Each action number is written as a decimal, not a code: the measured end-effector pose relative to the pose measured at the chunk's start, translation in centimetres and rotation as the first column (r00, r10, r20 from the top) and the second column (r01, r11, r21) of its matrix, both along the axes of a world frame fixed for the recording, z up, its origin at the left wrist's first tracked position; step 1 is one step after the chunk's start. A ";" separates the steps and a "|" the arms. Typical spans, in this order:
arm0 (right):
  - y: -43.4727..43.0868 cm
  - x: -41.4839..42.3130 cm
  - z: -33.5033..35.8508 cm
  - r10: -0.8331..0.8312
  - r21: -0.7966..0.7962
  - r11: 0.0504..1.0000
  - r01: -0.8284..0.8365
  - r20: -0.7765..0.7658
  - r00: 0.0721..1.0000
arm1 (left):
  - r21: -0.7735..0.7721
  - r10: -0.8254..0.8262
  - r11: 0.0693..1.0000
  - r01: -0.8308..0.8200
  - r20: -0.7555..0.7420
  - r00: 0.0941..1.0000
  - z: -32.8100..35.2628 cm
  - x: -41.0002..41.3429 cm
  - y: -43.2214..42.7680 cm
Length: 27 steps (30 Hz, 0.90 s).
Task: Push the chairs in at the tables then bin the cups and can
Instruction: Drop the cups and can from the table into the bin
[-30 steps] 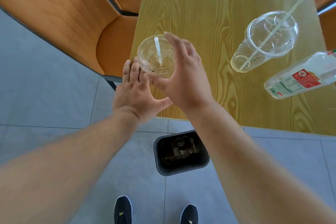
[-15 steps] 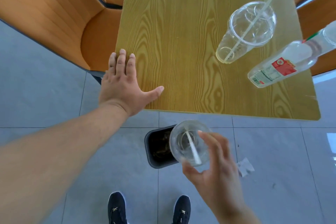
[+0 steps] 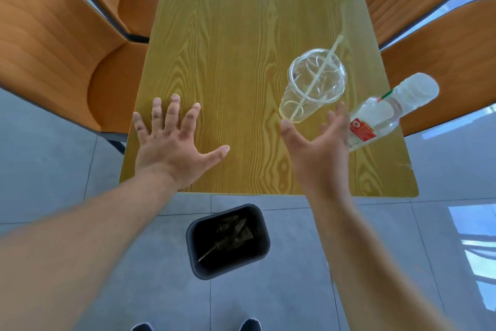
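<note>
Fingers of both hands spread: left hand (image 3: 171,140) flat on table (image 3: 241,35), right hand (image 3: 319,142) empty beside cup (image 3: 311,83).

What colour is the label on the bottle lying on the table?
Red with white, on the clear bottle; the head view shows it best.

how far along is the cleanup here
Chairs look tucked against the table. The bin on the floor already holds clear rubbish. Right hand is open, reaching for the lidded cup; left hand lies flat. Cup and bottle remain.
</note>
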State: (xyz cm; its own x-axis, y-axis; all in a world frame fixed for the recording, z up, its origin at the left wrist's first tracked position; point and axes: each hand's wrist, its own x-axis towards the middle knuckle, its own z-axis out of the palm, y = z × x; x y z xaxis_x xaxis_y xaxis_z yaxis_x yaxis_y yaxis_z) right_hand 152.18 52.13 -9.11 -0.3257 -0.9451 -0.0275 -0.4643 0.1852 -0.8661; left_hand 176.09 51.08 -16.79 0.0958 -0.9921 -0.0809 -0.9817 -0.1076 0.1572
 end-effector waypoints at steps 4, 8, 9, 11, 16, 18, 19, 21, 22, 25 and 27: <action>-6.3 0.6 -1.8 -0.139 0.030 0.990 0.136 0.113 0.984 | 0.000 0.003 1.000 -0.003 -0.007 1.000 -0.2 -0.1 -0.1; -8.1 0.2 -3.1 -0.132 -0.026 0.991 0.134 0.072 0.989 | -0.005 0.002 1.000 -0.002 -0.001 1.000 -0.4 -0.1 -0.1; -7.5 0.2 -3.1 -0.084 -0.040 0.996 0.086 0.032 0.996 | -0.007 0.001 1.000 -0.001 0.000 1.000 -0.4 0.0 -0.1; -4.5 0.5 -3.2 0.050 -0.036 0.998 -0.050 -0.003 0.999 | -0.010 0.008 1.000 -0.008 -0.006 1.000 -0.4 0.0 -0.1; 9.1 0.7 -4.6 0.315 0.060 0.947 -0.317 0.040 0.948 | -0.008 0.016 1.000 -0.016 0.003 1.000 -0.5 -0.2 -0.3; 14.5 0.8 -6.0 0.381 0.139 0.916 -0.377 0.001 0.925 | -0.007 0.015 1.000 -0.015 0.005 1.000 -0.7 -0.2 -0.2; 16.5 0.8 -7.1 0.404 0.194 0.895 -0.401 0.026 0.914 | -0.008 0.015 1.000 -0.015 0.007 1.000 -0.7 -0.1 -0.2; 19.0 0.4 -10.2 0.449 0.311 0.849 -0.427 0.000 0.893 | -0.007 0.013 1.000 -0.013 0.014 1.000 -0.7 -0.1 -0.2; 19.5 0.0 -11.9 0.491 0.354 0.828 -0.435 -0.083 0.867 | -0.006 0.012 1.000 -0.012 0.017 1.000 -0.7 -0.1 -0.2; 19.2 -1.6 -15.0 0.475 0.527 0.779 -0.341 -0.140 0.869 | -0.001 0.009 1.000 -0.009 0.017 1.000 -0.6 0.0 -0.2; 18.8 -3.4 -15.9 0.395 0.527 0.811 -0.257 -0.168 0.903 | 0.001 0.007 1.000 -0.007 0.010 1.000 -0.4 0.0 -0.3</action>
